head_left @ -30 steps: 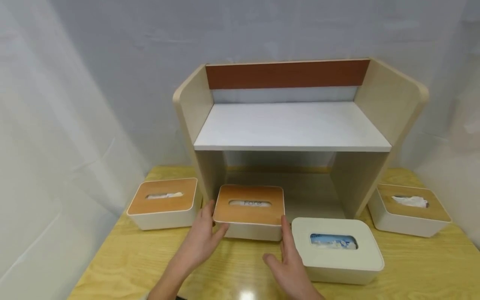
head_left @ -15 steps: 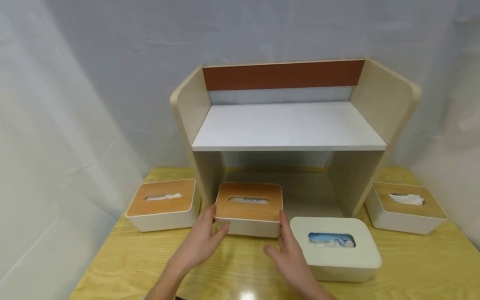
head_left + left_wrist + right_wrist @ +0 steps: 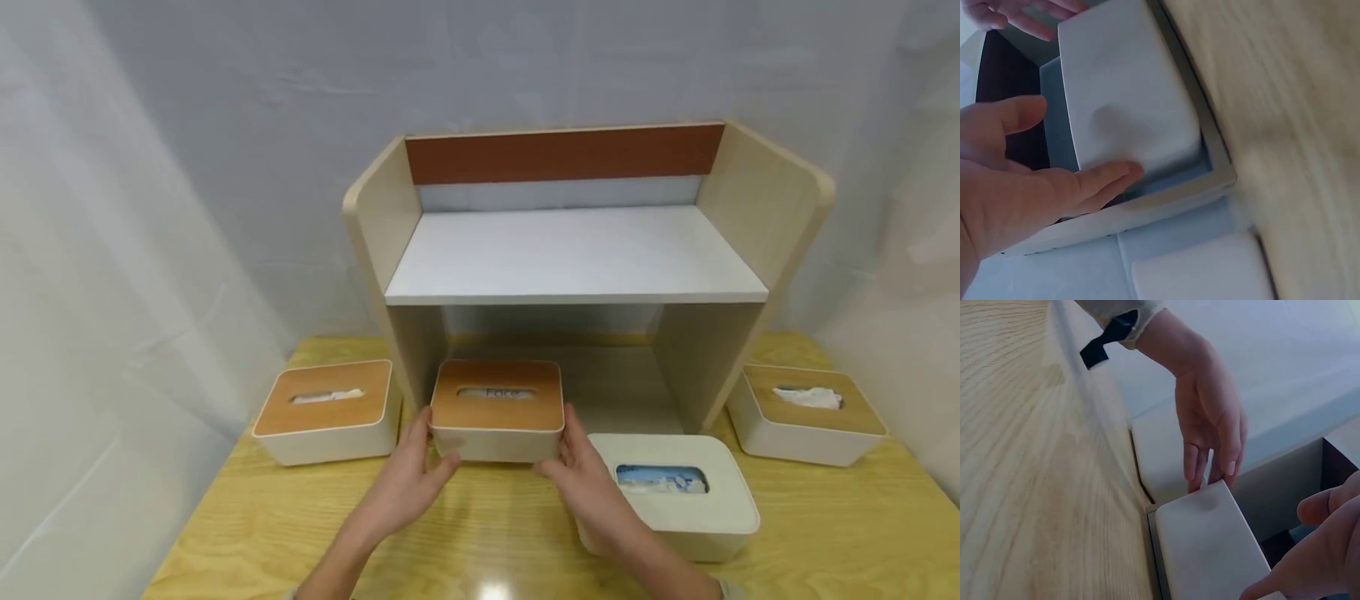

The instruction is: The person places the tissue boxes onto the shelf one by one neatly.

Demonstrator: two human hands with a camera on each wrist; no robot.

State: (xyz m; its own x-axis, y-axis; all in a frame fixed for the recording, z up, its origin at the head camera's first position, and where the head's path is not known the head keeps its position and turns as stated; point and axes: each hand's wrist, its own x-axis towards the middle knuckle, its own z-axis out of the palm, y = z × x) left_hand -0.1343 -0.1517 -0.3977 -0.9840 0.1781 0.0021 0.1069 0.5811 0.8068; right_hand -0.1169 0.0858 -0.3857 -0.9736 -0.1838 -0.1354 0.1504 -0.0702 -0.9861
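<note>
A white tissue box [image 3: 497,445] with an orange-brown wooden lid stands at the mouth of the desk shelf's [image 3: 577,254] lower compartment, towards its left side. "Face" lettering shows through its slot. My left hand [image 3: 405,479] touches the box's left side with straight fingers, and its thumb stands off the front in the left wrist view. Across from it, the straight fingers of my right hand [image 3: 592,487] rest at the box's right side, thumb apart. From the right wrist camera, the right hand [image 3: 1329,550] appears in the lower right corner, beside the box [image 3: 1204,544].
Another orange-lidded tissue box [image 3: 322,442] stands left of the shelf. A white-lidded one [image 3: 712,508] sits at front right, partly behind the right forearm. Outside the right side panel [image 3: 765,208] is a third box with a tan lid [image 3: 810,437]. All rest on the wooden table [image 3: 247,533].
The box between the hands has moved a little away, further into the lower compartment. Both hands have followed it, and the right forearm now overlaps the white-lidded box.
</note>
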